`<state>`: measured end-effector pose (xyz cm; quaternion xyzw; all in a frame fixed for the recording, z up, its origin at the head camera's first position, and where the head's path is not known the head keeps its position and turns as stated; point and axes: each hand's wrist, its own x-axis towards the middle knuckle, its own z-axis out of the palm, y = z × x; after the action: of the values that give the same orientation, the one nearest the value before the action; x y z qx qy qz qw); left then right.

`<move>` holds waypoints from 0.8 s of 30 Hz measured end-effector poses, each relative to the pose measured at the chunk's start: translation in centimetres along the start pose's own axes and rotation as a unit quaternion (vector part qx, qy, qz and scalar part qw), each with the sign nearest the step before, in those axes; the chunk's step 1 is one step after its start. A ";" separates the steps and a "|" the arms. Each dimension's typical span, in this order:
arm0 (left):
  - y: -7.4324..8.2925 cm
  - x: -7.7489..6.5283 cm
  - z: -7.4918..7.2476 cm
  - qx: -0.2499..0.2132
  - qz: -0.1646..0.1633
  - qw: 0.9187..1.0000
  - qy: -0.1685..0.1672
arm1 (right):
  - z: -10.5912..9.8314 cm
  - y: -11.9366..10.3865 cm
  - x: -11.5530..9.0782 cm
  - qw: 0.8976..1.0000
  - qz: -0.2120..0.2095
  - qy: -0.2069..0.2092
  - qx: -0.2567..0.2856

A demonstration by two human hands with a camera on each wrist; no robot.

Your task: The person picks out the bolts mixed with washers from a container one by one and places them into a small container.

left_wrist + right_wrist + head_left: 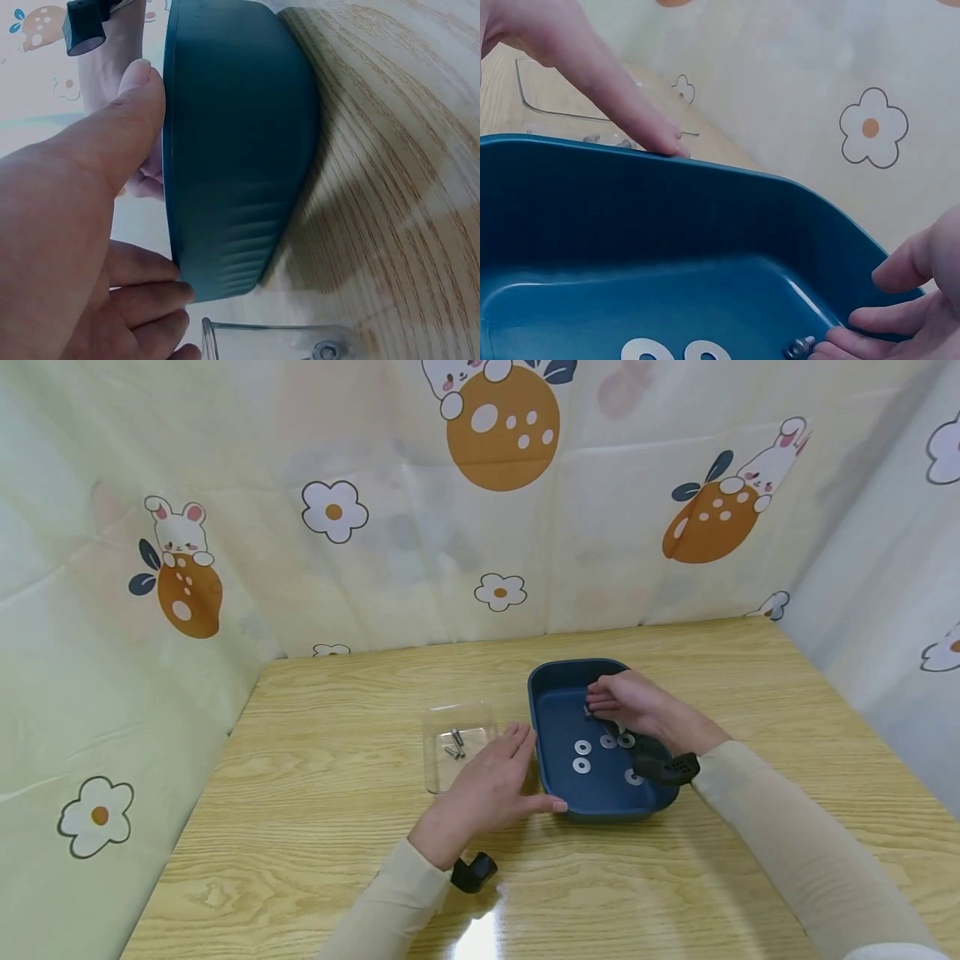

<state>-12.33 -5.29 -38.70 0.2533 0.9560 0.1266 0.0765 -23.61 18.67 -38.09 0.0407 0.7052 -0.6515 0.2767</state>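
A dark blue tray (555,693) holds several flat silver washers (582,747) and a small bolt (799,347). My left hand (491,781) lies along the tray's left side, fingers extended against its wall and the thumb at the near rim. Inside the far right part of the tray, my right hand (633,702) reaches down with loosely bent fingers. Its fingertips are right beside the bolt in the right wrist view, while the thumb stands apart from them.
To the left of the tray stands a clear plastic box (435,739) with several bolts (456,745) in it, partly behind my left hand. Wood-grain tabletop (315,793) surrounds both containers. A patterned cloth (405,568) hangs behind the table.
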 end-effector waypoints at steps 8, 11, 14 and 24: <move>0.1 0.2 0.1 0.015 -0.006 1.000 0.005 | 0.1 0.3 0.3 0.999 0.018 -0.026 0.010; 0.1 0.2 0.1 0.018 -0.008 1.000 0.007 | 0.4 0.4 0.5 0.999 0.020 -0.030 0.022; 0.1 0.2 0.1 0.017 -0.009 1.000 0.005 | 0.6 0.4 0.7 0.999 0.021 -0.028 0.035; 0.2 0.3 -0.1 0.023 -0.012 1.000 -0.007 | 1.3 0.4 2.0 0.998 0.019 -0.027 0.060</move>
<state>-12.52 -5.01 -38.54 0.2442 0.9612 0.1017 0.0785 -24.68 16.92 -39.34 0.0532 0.6563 -0.6879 0.3054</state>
